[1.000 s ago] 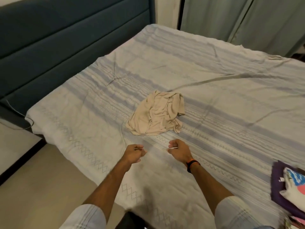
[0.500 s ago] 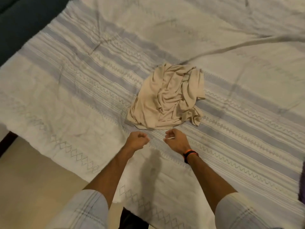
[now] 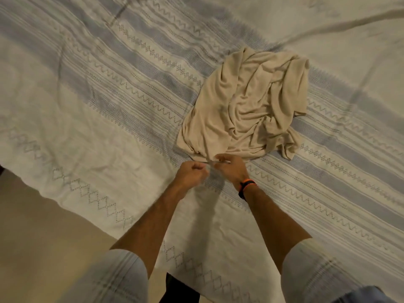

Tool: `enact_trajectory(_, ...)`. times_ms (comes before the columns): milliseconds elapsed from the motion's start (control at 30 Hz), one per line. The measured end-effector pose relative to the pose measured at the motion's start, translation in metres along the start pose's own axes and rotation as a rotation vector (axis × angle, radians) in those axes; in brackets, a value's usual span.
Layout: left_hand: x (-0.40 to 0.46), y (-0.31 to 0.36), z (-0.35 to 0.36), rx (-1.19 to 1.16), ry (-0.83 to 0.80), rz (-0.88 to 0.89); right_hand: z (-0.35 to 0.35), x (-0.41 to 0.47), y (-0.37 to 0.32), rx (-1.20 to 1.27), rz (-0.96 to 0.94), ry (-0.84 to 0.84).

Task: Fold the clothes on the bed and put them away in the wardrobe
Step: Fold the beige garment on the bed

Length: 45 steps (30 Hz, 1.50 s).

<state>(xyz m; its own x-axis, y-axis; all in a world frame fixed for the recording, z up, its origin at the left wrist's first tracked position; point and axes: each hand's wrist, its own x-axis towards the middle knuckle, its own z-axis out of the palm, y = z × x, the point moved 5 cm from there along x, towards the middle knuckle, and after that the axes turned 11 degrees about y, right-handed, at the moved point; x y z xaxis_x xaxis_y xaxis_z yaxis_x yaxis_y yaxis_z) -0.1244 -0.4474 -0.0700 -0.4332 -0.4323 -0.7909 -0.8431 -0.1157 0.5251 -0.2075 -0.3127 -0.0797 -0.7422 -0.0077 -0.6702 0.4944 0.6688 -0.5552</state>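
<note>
Clothes here means one crumpled beige garment (image 3: 244, 106), lying in a loose heap on the bed (image 3: 87, 106), which is covered by a pale striped sheet. Your two hands meet at its near edge. Your left hand (image 3: 191, 174) is curled, and your right hand (image 3: 229, 168), with a band on its wrist, is curled too; something thin seems pinched between them, though you cannot tell what. Both forearms reach forward, nearly parallel. If you lift from one bunched point, the heap may twist rather than open flat.
</note>
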Motion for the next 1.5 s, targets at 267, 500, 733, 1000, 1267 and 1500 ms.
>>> enact_trajectory(267,-0.037,0.045,-0.015,-0.049,-0.011,0.103,-0.035,-0.042,-0.04,0.423,-0.045,0.034)
enact_trajectory(500,-0.096,0.095,-0.028,-0.073,0.134,0.22,-0.087,-0.111,-0.083,0.599,-0.174,-0.085)
enact_trajectory(733,-0.184,0.129,-0.027,0.084,0.353,0.4,-0.168,-0.194,-0.113,0.845,-0.33,-0.26)
enact_trajectory(1000,-0.279,0.138,-0.009,0.168,0.484,0.528,-0.247,-0.249,-0.1,0.832,-0.518,-0.209)
enact_trajectory(1267,-0.36,0.173,0.01,-0.29,0.345,0.563,-0.265,-0.277,-0.038,0.161,-0.538,0.014)
enact_trajectory(1500,-0.418,0.202,0.01,-0.514,0.218,0.613,-0.283,-0.301,-0.038,-0.022,-0.693,0.247)
